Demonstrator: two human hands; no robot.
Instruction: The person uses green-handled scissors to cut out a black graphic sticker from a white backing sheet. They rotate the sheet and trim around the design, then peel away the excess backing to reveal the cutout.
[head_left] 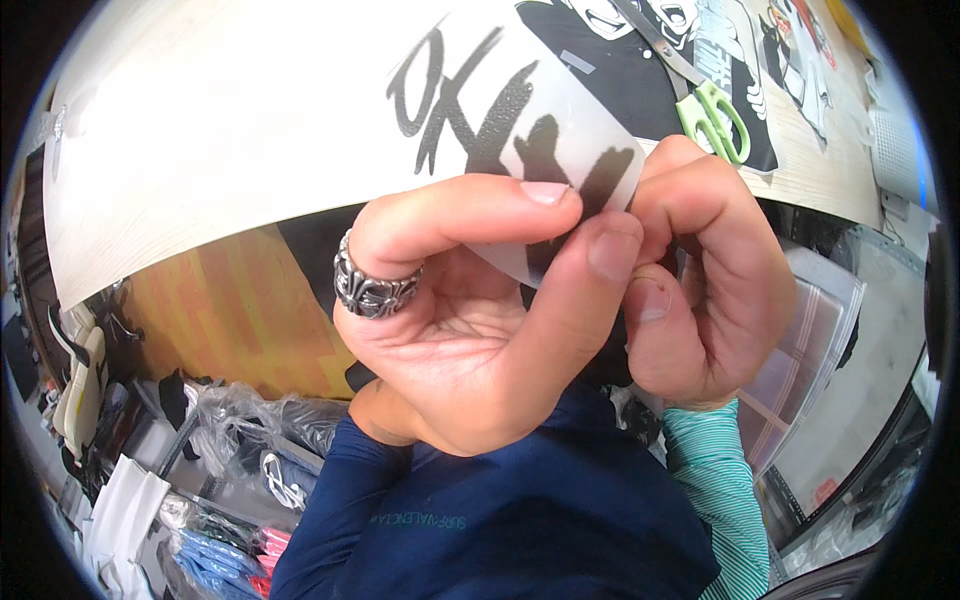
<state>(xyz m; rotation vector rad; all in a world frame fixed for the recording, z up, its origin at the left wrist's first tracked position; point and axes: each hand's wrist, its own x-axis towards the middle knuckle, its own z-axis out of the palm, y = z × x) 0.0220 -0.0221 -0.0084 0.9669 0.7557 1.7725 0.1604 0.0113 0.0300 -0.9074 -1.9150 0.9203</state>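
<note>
Close in front of me, a translucent film [587, 112] with bold black brush-style lettering is held up over the table edge. My left hand [460, 330], wearing a chunky silver ring [375, 287], has its index finger and thumb closed on the film's lower part. Right beside it, my right hand [715, 270] has its fingers curled and pressed together at the film's right corner. Its thumb almost meets the left thumb there. Exactly how the right fingertips grip the corner is partly hidden.
Scissors with light green handles [712, 118] lie on a black printed sheet [640, 85] on the pale table [230, 130]. More printed cut-outs [800, 60] lie at far right. Below left are a wooden panel [215, 310] and plastic-bagged garments [215, 560]; a clear plastic package [800, 340] is at lower right.
</note>
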